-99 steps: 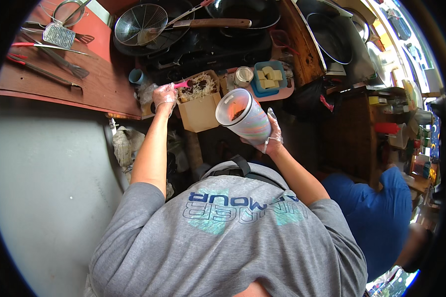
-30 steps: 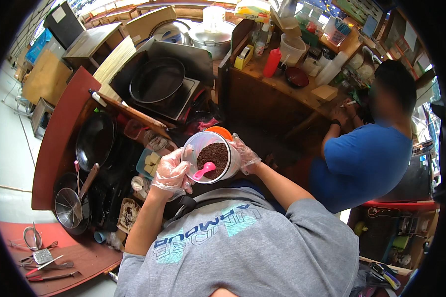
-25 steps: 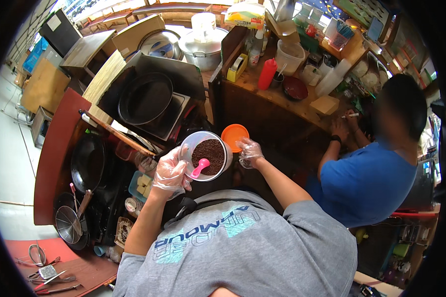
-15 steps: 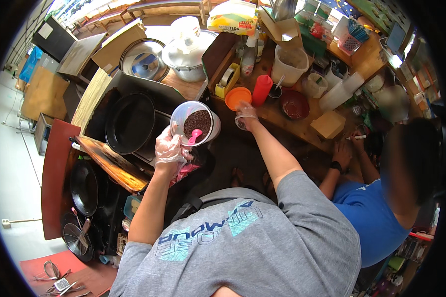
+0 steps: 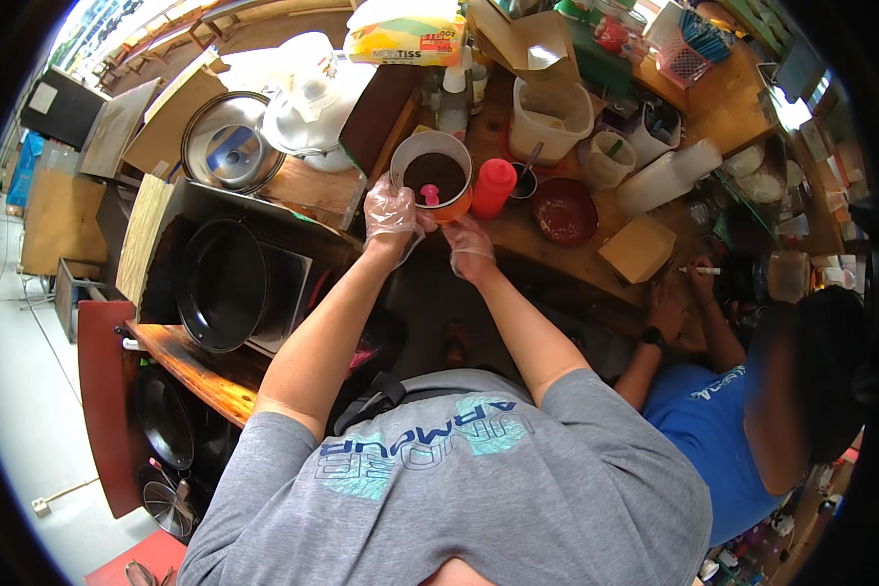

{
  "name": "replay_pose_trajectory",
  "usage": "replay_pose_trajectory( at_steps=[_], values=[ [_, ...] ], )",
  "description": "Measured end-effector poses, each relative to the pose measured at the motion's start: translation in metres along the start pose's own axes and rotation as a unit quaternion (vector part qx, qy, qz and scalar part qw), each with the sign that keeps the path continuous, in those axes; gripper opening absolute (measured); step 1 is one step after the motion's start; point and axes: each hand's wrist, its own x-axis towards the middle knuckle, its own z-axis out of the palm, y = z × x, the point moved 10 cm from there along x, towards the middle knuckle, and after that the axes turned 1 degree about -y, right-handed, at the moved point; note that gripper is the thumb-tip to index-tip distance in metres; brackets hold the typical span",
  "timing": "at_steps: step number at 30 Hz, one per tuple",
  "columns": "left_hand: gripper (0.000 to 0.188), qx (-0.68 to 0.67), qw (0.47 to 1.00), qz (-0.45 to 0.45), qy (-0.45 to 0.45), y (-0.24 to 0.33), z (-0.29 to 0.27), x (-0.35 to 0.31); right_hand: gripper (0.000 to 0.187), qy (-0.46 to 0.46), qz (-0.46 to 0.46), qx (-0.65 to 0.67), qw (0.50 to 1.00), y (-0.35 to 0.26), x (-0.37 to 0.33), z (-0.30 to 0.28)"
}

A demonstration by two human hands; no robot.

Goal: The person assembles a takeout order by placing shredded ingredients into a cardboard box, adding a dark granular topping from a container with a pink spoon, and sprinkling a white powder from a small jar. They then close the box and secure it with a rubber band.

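Both arms reach forward from the shoulders, bare below short grey sleeves, forearms converging toward the counter's near edge. Each hand wears a thin clear glove. The left hand (image 5: 393, 210) is raised, fingers curled in a closed grip on a cup (image 5: 434, 177). The right hand (image 5: 469, 242) sits just below and beside it, fingers bent under the cup's base, wrist straight.

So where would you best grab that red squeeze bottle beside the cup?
Probably around the red squeeze bottle's round body below the nozzle, coming from its near side: it stands upright, with the cup close on its left and a dark bowl on its right.
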Motion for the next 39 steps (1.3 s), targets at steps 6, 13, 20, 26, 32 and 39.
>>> replay_pose_trajectory(
  at_steps=[6,13,20,26,32,39],
  values=[
    [0.017,0.309,0.94,0.141,0.031,-0.024,0.021,0.048,0.035,0.05,0.067,0.182,0.98,0.016,-0.002,-0.015],
    [0.032,0.051,0.992,-0.102,-0.058,-0.075,0.046,0.056,0.045,-0.044,0.159,0.058,0.985,0.017,-0.059,-0.014],
    [0.06,-0.007,0.989,-0.108,-0.1,-0.05,0.012,-0.026,0.07,-0.019,0.308,-0.059,0.949,0.013,-0.153,-0.032],
    [0.059,0.078,0.962,0.02,-0.26,0.041,-0.087,-0.175,0.109,-0.051,0.46,-0.196,0.864,0.064,-0.2,-0.056],
    [0.046,-0.076,0.993,-0.014,-0.093,0.112,-0.282,-0.326,0.083,-0.243,0.415,-0.602,0.637,0.124,-0.203,-0.094],
    [0.025,0.021,0.99,0.029,0.135,0.119,-0.497,-0.407,0.046,-0.241,0.362,-0.655,0.617,0.172,-0.235,-0.084]
  ],
)
